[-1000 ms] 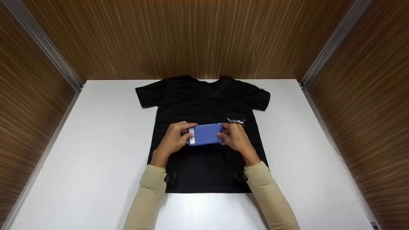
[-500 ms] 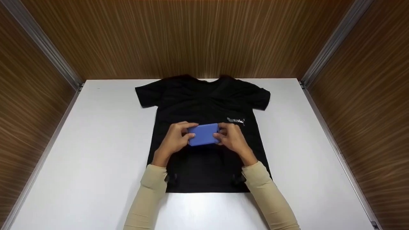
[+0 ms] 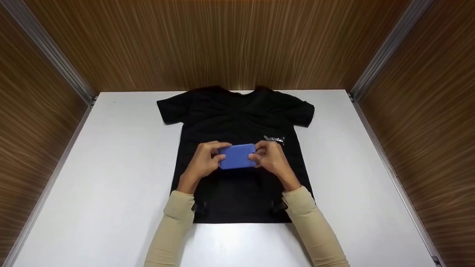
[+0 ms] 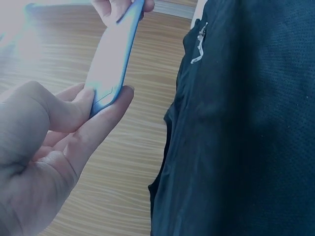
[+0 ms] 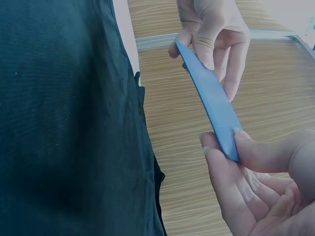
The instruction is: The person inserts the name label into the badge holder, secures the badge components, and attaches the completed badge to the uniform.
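Blue slim case (image 3: pixel 237 156) held level just above a black T-shirt (image 3: pixel 237 122) spread flat on a white table (image 3: pixel 111 167). L hand (image 3: pixel 202 163) & R hand (image 3: pixel 272 160) each pinch one short end, thumb vs. fingers (image 5: pixel 216 34), keeping the faces unobstructed.

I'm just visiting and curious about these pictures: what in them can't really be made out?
- Blue case: in the head view both hands cover its ends; whether it is a phone or an empty cover is unclear.
- Small silvery mark on the black T-shirt: too small to read.
- Left hand: left wrist view cuts off the palm at the edge.
- Right hand: right wrist view cuts it off.
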`<act>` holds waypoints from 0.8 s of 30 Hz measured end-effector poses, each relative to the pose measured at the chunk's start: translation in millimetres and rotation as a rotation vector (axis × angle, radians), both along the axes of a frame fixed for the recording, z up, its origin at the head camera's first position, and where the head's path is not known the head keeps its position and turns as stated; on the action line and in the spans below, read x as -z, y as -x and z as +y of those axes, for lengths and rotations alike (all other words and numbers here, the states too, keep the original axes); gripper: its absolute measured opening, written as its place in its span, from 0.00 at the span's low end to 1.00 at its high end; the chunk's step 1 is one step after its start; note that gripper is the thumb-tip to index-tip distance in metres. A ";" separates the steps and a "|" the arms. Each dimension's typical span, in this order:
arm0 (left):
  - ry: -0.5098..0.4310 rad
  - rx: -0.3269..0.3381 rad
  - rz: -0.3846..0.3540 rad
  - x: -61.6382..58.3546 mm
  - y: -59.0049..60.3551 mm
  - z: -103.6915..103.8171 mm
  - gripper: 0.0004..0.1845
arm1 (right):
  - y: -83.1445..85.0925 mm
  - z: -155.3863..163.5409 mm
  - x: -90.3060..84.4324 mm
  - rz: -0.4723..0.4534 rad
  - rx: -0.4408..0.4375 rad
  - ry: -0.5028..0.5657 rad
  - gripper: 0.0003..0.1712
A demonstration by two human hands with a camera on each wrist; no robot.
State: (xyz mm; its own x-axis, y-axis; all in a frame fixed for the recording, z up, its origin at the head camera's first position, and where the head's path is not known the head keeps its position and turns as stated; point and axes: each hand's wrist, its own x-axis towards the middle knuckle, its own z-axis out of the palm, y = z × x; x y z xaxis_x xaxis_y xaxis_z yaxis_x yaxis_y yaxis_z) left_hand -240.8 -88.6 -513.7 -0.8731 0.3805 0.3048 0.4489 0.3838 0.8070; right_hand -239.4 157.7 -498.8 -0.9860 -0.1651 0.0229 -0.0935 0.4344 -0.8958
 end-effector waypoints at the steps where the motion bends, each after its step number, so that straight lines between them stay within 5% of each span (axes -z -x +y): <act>1: 0.002 -0.003 0.005 -0.2 0.0 0.0 0.20 | 0.1 0.1 -0.6 0.003 0.003 0.000 0.09; 8: 0.069 -0.011 0.011 -2.7 -0.4 2.2 0.21 | 0.9 -0.4 0.2 0.022 -0.019 0.020 0.09; 16: 0.196 -0.012 0.027 -0.3 -2.1 10.9 0.38 | 2.0 -7.6 3.2 -0.023 -0.066 0.086 0.10; 24: 0.253 -0.044 0.183 4.8 -1.8 18.9 0.41 | 4.2 -9.4 1.6 -0.009 -0.082 0.116 0.10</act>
